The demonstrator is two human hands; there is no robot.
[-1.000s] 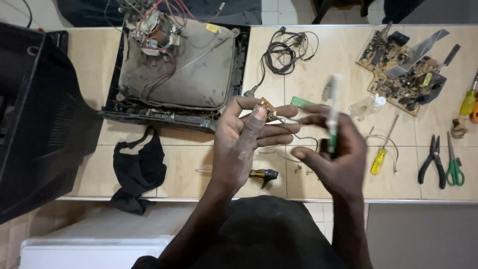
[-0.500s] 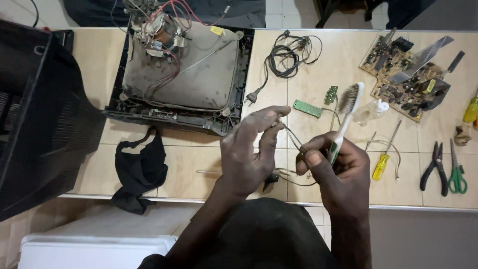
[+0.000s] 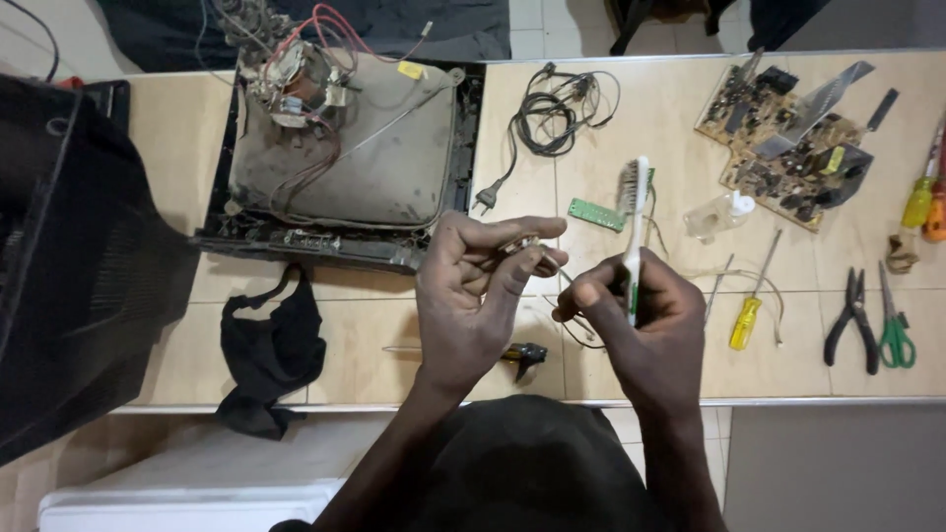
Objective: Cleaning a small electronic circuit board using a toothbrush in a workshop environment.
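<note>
A small metal part (image 3: 527, 246) with thin wires hanging from it is pinched between the thumb and fingertips of the left hand (image 3: 473, 296), held up above the front edge of a tiled table (image 3: 631, 118). The left fingers (image 3: 537, 229) are curled closed around the part. Just to its right, the right hand (image 3: 641, 320) grips a white toothbrush (image 3: 634, 236) by its handle, fingers wrapped tight, with the worn bristle head pointing up and away from the person. The two hands are close together, nearly touching.

Under the hands, on the table, lies a screwdriver with a dark handle (image 3: 522, 355). Beyond the brush is a small green circuit strip (image 3: 596, 214), and beyond that a coiled black power cable with a plug (image 3: 552, 113). To the left sits an opened old television tube in its frame (image 3: 335, 158), dusty grey, with red and white wires at the top. A black cloth (image 3: 271, 350) hangs over the table's front edge, and a large dark television casing (image 3: 79, 266) fills the far left.

To the right are a yellow-handled screwdriver (image 3: 749, 310), black pliers (image 3: 852, 320), green-handled cutters (image 3: 895, 330), and a brown circuit board (image 3: 788, 128) near the back.
</note>
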